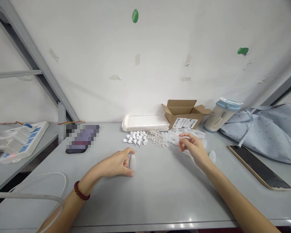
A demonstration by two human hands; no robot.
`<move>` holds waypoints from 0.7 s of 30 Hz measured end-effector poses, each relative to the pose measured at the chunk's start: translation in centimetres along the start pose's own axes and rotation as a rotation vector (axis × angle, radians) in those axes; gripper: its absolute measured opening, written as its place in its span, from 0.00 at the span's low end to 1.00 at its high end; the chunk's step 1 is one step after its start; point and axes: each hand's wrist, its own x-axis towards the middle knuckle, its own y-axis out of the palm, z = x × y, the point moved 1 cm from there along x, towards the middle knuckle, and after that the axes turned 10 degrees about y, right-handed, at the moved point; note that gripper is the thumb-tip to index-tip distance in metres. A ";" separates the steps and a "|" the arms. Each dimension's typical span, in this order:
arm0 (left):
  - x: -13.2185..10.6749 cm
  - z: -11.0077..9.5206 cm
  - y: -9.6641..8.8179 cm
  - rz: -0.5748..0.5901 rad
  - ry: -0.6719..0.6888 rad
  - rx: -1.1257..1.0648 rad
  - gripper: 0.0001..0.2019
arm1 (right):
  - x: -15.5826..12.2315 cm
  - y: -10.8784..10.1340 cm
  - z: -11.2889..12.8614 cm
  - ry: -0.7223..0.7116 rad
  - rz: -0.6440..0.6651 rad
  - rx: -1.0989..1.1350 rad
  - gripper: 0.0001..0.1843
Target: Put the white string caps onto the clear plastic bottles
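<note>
My left hand (118,163) rests on the grey table (160,194), its fingers closed round a small translucent plastic bottle (133,161) held upright. My right hand (192,147) hovers just above the table further right, fingers pinched on a thin clear piece I cannot make out. It sits beside a heap of clear plastic bottles (174,136). Behind the hands lie a cluster of small white caps (135,137) and a tangle of pale strings (156,137).
A stack of white trays (145,123) and an open cardboard box (184,115) stand by the wall. A lidded cup (221,115), blue cloth (264,132) and phone (258,166) lie right. A dark phone (81,139) and power strip (19,140) lie left; clear tubing (34,191) near left.
</note>
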 end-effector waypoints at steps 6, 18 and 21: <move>0.0 -0.4 -0.2 -0.045 0.005 -0.091 0.43 | 0.5 -0.1 -1.0 -0.378 -0.180 -0.496 0.10; 5.9 -3.2 -1.0 -0.377 0.148 0.125 0.16 | 1.3 -2.3 -0.9 -0.554 -0.364 -0.941 0.11; 9.8 -5.9 -0.3 -0.302 0.203 0.261 0.10 | 1.6 -2.8 -1.0 -0.457 -0.319 -0.934 0.11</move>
